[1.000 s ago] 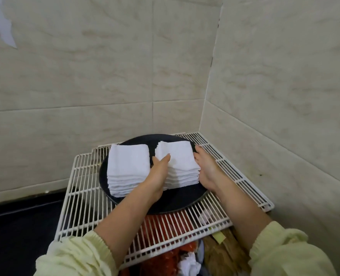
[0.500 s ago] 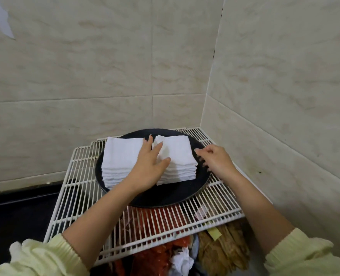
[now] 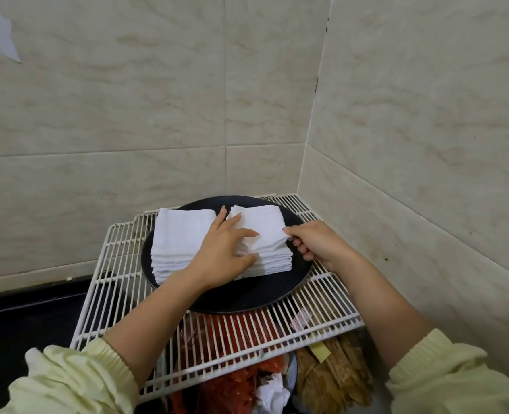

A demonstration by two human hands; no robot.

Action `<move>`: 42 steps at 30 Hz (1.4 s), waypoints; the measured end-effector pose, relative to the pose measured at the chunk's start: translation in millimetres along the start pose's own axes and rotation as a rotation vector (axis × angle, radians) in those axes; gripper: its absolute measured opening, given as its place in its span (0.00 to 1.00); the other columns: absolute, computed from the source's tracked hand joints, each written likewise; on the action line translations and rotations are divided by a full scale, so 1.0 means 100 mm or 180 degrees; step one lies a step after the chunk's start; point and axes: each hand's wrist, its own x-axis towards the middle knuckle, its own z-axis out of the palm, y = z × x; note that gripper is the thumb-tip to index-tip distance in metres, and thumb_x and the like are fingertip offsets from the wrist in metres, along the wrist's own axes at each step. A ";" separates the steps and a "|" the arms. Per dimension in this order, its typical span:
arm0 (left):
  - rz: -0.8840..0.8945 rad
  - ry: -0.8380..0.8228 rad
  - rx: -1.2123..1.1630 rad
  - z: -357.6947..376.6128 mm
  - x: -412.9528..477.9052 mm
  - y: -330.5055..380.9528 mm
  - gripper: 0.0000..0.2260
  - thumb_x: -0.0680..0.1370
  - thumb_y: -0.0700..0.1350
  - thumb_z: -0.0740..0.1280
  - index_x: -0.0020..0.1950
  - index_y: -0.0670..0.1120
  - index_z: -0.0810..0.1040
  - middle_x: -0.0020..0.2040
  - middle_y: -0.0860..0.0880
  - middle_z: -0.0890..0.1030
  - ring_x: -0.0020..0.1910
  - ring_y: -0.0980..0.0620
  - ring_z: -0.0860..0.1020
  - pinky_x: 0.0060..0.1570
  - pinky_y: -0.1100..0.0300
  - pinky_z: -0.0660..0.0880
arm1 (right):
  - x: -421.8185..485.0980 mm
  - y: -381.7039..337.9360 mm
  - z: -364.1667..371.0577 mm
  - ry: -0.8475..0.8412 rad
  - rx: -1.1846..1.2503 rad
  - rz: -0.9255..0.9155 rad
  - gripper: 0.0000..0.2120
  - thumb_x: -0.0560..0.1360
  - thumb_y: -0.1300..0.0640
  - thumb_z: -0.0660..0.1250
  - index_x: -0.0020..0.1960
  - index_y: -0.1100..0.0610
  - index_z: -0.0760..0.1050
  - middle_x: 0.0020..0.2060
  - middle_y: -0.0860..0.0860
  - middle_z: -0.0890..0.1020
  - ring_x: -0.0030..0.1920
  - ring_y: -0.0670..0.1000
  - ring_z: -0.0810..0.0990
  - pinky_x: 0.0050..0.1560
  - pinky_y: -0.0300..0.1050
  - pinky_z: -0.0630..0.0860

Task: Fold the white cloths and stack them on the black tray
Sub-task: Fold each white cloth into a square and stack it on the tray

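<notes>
Two stacks of folded white cloths sit side by side on a round black tray (image 3: pixel 247 297). The left stack (image 3: pixel 181 237) lies untouched. My left hand (image 3: pixel 223 255) rests flat on the right stack (image 3: pixel 265 231), fingers spread over its top and left edge. My right hand (image 3: pixel 313 243) pinches the right edge of the top cloth of that stack between thumb and fingers.
The tray stands on a white wire rack (image 3: pixel 122 276) set in a tiled corner, walls close behind and to the right. Red bags (image 3: pixel 238 383), crumpled paper and brown items lie under the rack. A dark counter (image 3: pixel 23 318) is at the left.
My left hand slid onto the top of the right stack and spread its fingers. My right hand came off the tray's side and took hold of the top cloth's right edge.
</notes>
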 end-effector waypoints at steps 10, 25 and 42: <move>0.0267 0.0652 0.0275 0.06 0.03 0.01 0.13 0.74 0.48 0.70 0.58 0.51 0.81 0.70 0.49 0.71 0.76 0.49 0.54 0.74 0.53 0.56 | -0.01 -0.02 -0.03 -0.0184 0.1082 0.0385 0.07 0.76 0.57 0.67 0.42 0.59 0.73 0.29 0.51 0.71 0.27 0.46 0.65 0.23 0.37 0.60; 0.0332 0.0552 0.0422 -0.01 -0.10 -0.10 0.11 0.76 0.47 0.67 0.57 0.51 0.81 0.59 0.54 0.81 0.71 0.55 0.67 0.68 0.53 0.67 | -0.12 0.10 -0.05 0.0041 -0.0347 0.0091 0.11 0.76 0.53 0.69 0.39 0.59 0.77 0.29 0.49 0.76 0.27 0.46 0.71 0.26 0.38 0.67; -0.0216 -0.0631 0.1292 -0.06 0.23 -0.14 0.27 0.82 0.57 0.49 0.79 0.49 0.49 0.79 0.45 0.41 0.78 0.48 0.38 0.75 0.46 0.38 | 0.31 -0.01 0.24 0.0095 -0.2213 -0.1034 0.25 0.80 0.48 0.60 0.76 0.49 0.61 0.78 0.51 0.55 0.77 0.53 0.50 0.75 0.51 0.49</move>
